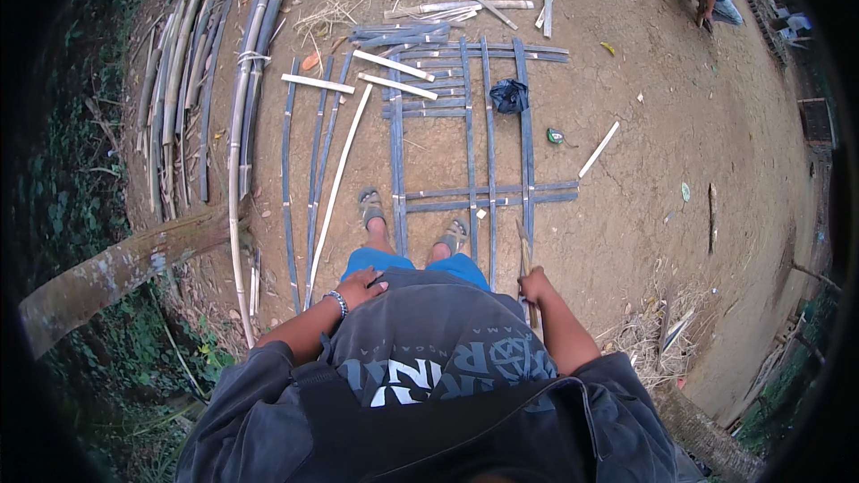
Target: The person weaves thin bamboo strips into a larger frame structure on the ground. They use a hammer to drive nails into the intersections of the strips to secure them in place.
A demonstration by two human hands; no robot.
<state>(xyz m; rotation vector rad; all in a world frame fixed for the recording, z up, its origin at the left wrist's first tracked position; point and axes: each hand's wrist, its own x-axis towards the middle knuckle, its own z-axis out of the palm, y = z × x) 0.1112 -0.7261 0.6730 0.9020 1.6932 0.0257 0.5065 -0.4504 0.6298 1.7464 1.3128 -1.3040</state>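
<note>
Grips a long knife (524, 248), probably, in the right hand (534, 284), with fingers wrapped tight around it, low at the right side by the bamboo frame (526, 148). Rests the left hand (361, 288) against the dark shirt (420, 304), just above the blue shorts (365, 259), with fingers loosely extended, slightly apart. Stands astride the frame's left bar, near a black bag (509, 97) lying across the right-hand bars.

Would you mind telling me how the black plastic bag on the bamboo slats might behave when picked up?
The black plastic bag would probably be floppy, given its creased, crumpled surface. It may be light, being thin-looking film, though any contents are hidden. It seems unlikely to roll, as it lies slumped on the dark bamboo slats.
</note>
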